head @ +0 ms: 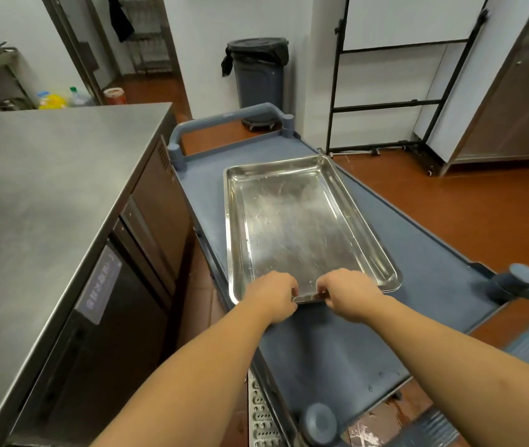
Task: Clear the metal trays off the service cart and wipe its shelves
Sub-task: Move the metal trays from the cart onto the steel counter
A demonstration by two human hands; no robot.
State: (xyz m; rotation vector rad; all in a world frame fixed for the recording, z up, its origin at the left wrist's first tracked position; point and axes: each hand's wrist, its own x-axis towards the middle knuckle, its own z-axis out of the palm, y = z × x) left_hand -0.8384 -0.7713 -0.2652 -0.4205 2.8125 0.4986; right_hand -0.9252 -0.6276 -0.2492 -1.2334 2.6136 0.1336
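The left hand (272, 296) and right hand (350, 293) grasp the near rim of the tray (292, 221), perhaps a stack, not yet off the cart (418, 253); wiping remains.

Both my arms reach forward and down, bare from the elbow, the forearms drawing in toward each other. My left hand (272, 296) is palm down, knuckles up, with its fingers curled over the near rim of the metal tray (292, 221). My right hand (350, 295) sits just beside it, to its right and not touching it. Its back is also turned up and its fingers are hooked on that same rim. Both wrists are nearly straight.
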